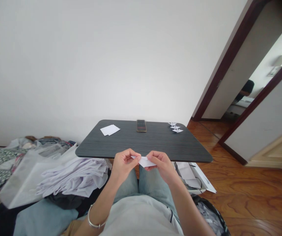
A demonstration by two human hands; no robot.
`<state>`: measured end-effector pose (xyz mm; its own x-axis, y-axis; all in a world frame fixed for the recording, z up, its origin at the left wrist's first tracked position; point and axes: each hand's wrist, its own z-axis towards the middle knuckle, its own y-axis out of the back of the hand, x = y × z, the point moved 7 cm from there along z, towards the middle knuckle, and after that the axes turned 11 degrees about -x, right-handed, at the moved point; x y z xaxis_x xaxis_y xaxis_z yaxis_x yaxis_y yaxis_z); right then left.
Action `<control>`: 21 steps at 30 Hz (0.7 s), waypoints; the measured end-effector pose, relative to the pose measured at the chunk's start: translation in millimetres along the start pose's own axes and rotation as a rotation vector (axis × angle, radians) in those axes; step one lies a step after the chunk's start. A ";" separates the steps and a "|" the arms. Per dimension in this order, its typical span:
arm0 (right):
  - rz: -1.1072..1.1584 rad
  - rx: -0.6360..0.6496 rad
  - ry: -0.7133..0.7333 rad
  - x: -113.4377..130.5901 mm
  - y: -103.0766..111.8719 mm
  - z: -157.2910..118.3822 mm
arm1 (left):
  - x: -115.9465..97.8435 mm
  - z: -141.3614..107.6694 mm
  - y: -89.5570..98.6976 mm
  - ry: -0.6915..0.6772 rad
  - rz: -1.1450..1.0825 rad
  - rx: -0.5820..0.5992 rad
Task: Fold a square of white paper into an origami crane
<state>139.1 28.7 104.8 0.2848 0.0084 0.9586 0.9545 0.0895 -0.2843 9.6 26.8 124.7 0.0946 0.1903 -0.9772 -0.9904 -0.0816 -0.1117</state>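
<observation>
A small folded white paper [146, 162] is held between both hands just off the table's front edge. My left hand [125, 163] pinches its left end with thumb and forefinger. At its right end, my right hand [161, 164] grips it, thumb on top and fingers bent behind. White paper sheets [110, 129] lie overlapping at the left of the dark table [121, 144]. Three folded paper cranes [175, 127] sit in a row at the table's right.
A phone-like object [141, 125] lies at the table's back middle. Piled clothes [74, 177] and a translucent bin [25, 177] are on the left. Below right are a white box [192, 175] and a black bag of paper scraps [210, 213]. A person [246, 89] shows through the doorway.
</observation>
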 end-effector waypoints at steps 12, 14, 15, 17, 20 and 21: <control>0.010 0.033 -0.027 -2.4 2.4 1.0 | -1.1 0.2 1.7 -0.021 0.040 0.002; -0.001 0.027 -0.010 -1.6 2.9 1.2 | -1.9 0.3 1.6 -0.027 0.059 0.016; -0.007 0.024 -0.004 -1.4 3.1 1.2 | -2.2 0.3 1.1 -0.031 0.074 0.031; -0.020 0.018 0.008 -1.0 3.4 1.1 | -2.3 0.4 -0.2 -0.044 0.107 0.072; -0.042 0.006 0.025 -0.5 3.4 0.7 | -2.1 0.8 -0.7 -0.064 0.125 0.111; -0.046 0.002 0.031 -0.3 3.2 0.6 | -2.0 0.9 -0.5 -0.070 0.119 0.114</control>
<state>141.9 29.6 103.6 0.2434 -0.0265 0.9696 0.9665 0.0906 -0.2401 9.9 27.4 126.9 -0.0272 0.2536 -0.9669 -0.9996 0.0028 0.0289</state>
